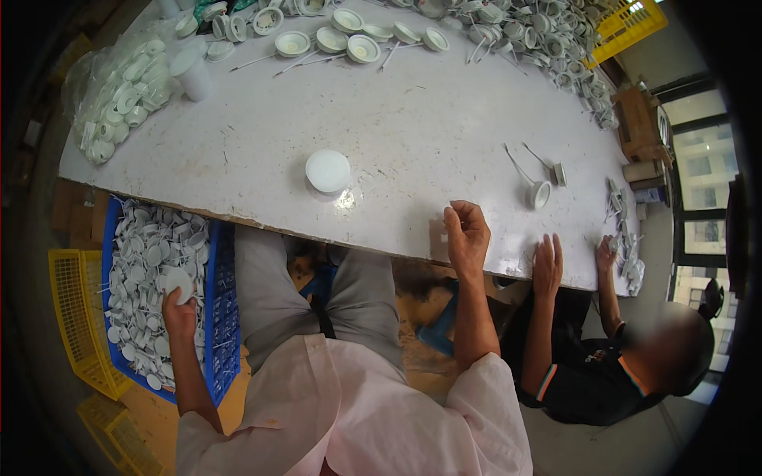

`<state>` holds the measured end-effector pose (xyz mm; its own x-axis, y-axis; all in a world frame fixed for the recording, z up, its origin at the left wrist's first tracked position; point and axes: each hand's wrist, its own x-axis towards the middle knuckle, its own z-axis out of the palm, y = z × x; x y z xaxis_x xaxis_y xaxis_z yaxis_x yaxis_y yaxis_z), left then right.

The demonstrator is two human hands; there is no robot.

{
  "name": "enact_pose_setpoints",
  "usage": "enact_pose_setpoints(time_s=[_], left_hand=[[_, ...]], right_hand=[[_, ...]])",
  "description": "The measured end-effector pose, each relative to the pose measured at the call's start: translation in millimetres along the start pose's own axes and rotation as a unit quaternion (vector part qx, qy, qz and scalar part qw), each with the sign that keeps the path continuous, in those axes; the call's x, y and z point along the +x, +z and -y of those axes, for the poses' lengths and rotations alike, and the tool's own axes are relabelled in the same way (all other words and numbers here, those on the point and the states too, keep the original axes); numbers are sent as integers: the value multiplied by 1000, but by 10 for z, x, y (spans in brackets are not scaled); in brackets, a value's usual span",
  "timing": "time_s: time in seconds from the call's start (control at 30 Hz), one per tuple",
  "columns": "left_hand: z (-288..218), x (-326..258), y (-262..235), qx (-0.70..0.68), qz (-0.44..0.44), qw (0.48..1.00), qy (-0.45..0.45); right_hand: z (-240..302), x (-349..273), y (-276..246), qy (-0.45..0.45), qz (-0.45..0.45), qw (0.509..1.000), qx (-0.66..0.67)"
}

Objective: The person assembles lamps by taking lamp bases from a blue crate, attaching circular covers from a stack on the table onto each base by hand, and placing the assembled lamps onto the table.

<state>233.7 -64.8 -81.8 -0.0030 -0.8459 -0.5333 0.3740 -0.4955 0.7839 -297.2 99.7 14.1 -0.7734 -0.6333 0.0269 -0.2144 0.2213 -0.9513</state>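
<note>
At the table edge, seen from above: I sit with my knees under a long white table (413, 119), reaching down on my left and up on my right.

Left hand: my left hand (179, 311) is down in a blue crate (225, 317) beside my leg, its grip narrow around one white round disc part (178, 282) lifted from the pile.

Crate contents: a dense heap of small white parts with thin stems (143, 262), filling the crate.

Right hand: my right hand (467, 232) rests on the near edge of the table, fingers loosely curled, holding nothing that I can make out.

In front of me: one white capped round piece (328, 173) stands alone on the table, well apart from both hands.

Far side of table: a row of white cup-shaped housings (349, 41) with stems, and a bag of white parts (119, 87) at the left corner.

Neighbour: another person's hand (548, 266) lies flat on the table to my right.

Progress, as I judge it: early in a piece; one part is just picked, one finished-looking piece stands ready, and the full crate suggests much work remains.
</note>
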Motion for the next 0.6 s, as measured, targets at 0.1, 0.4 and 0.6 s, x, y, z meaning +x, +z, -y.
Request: enact_pose_setpoints(time_s=[0.1, 0.4, 0.6], left_hand=[[-26, 592, -1249, -4, -8, 1000, 21], [-446, 655, -3139, 357, -176, 915, 71], [749, 485, -2956, 335, -134, 931, -60]], right_hand=[[-79, 152, -71, -31, -24, 998, -52], [-325, 843, -856, -252, -293, 890, -243], [-960, 1724, -2228, -23, -384, 888, -254]])
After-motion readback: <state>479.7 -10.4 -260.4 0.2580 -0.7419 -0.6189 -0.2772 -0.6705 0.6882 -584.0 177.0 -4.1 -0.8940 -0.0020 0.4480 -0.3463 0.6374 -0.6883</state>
